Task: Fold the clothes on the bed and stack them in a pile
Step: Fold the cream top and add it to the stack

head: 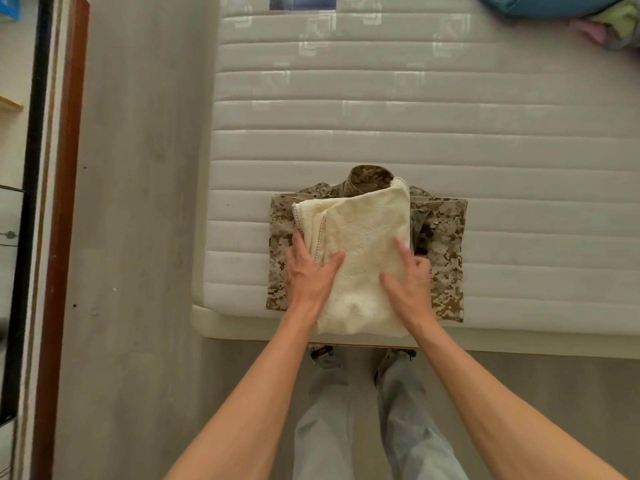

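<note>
Cream fabric under both palms: the left hand (309, 271) lies flat with fingers straight on the near left part of the folded cream garment (360, 258), thumb spread across it, and the right hand (410, 282) presses down on the right side, forefinger stretched out, the other fingers bent over the cloth's right edge. Neither hand pinches the cloth; they rest on top. That cream piece, edged with a row of pearl beads (296, 216) on its left, sits on a folded camouflage shirt (441, 251), collar pointing away. Both lie at the near edge of the quilted white mattress (415, 126). Far off at the top right corner, a heap of unfolded clothes (588, 15) waits. Grey floor (138, 202) runs along the left.
</note>
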